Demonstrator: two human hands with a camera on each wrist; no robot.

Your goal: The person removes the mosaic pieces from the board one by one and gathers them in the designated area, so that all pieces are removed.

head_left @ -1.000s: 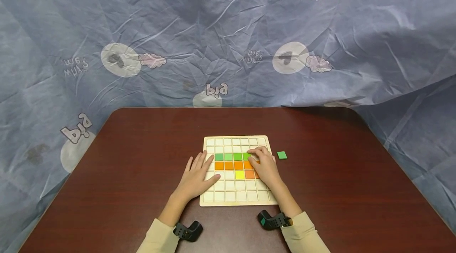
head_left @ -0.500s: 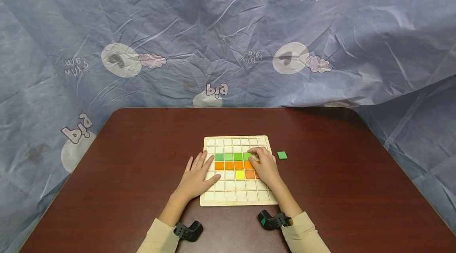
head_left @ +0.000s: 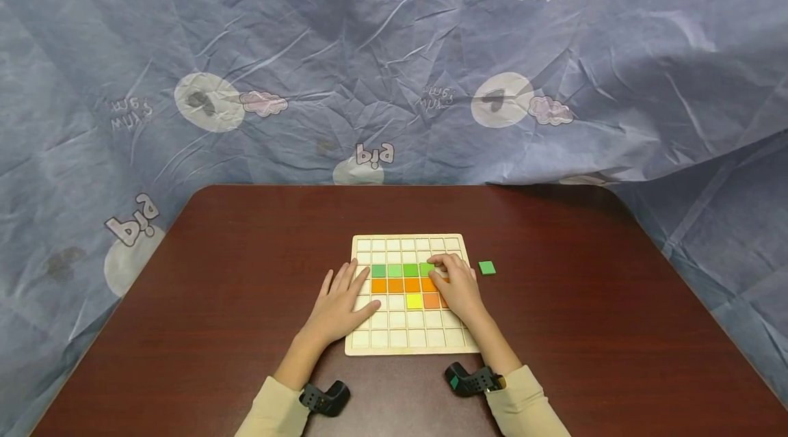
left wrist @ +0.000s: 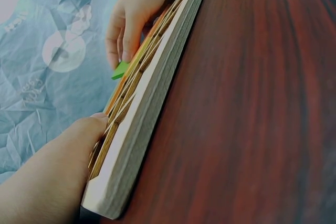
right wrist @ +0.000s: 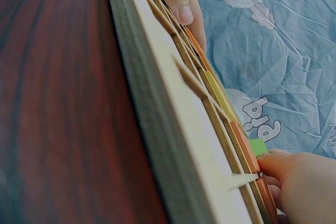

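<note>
A pale wooden grid board (head_left: 411,353) lies on the table with coloured square tiles in some cells. Fingers spread, my left hand (head_left: 335,310) rests on the board's left side. My right hand (head_left: 458,291) pinches a light green tile (head_left: 426,269) between thumb and fingers at the right end of the green row. Both wrist views show this green tile (left wrist: 119,70) tilted up from the board. Below the green row runs a row of orange tiles (head_left: 396,286), partly hidden by the right hand. Under that are a yellow tile (head_left: 414,301) and a paler orange tile (head_left: 431,301).
One loose green tile (head_left: 487,267) lies on the table just right of the board. The dark red-brown table (head_left: 277,232) reaches back to a wrinkled blue-grey printed cloth (head_left: 382,68). Each wrist wears a black device (head_left: 326,399).
</note>
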